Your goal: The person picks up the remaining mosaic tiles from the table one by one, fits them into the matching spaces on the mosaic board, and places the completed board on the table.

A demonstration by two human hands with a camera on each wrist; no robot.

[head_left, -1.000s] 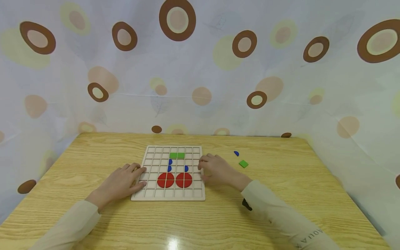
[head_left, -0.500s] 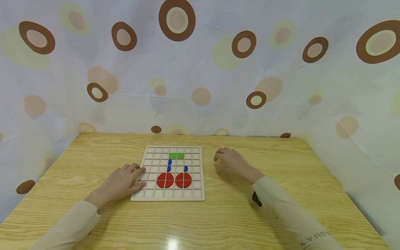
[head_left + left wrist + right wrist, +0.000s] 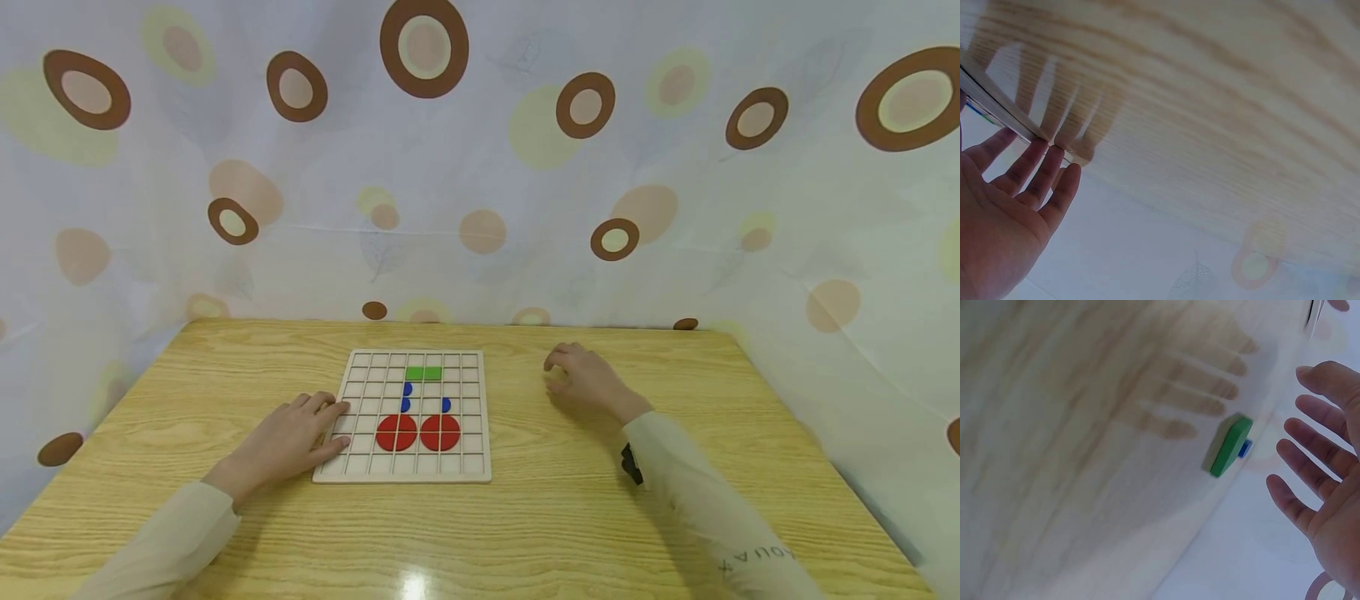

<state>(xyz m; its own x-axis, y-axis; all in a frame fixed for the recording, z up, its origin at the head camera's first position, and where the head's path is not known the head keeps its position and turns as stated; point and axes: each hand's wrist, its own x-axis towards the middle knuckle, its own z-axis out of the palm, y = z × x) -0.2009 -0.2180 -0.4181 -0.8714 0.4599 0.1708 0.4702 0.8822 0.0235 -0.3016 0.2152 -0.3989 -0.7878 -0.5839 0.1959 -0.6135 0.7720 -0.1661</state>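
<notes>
A white gridded board (image 3: 472, 463) lies on the table, bearing two red discs (image 3: 407, 427) made of quarter pieces, two green squares (image 3: 415, 374) and several blue half-discs (image 3: 446, 405). My left hand (image 3: 281, 442) rests at the board's left edge, its fingertips touching the rim. To the board's right, my right hand (image 3: 588, 382) hovers over the table with bent, spread fingers and nothing held. Close to it in the right wrist view, a loose green square piece (image 3: 1232, 445) sits in front of a small blue piece (image 3: 1245, 449). The hand hides both loose pieces in the head view.
The wooden table (image 3: 525, 533) reaches back to a patterned cloth (image 3: 480, 167) that hangs behind it and along both sides. Under the right sleeve, a black object (image 3: 632, 464) shows at the wrist.
My right hand has left the board's right edge and moved right over the loose green and blue pieces, covering them in the head view. The left hand has stayed in place.
</notes>
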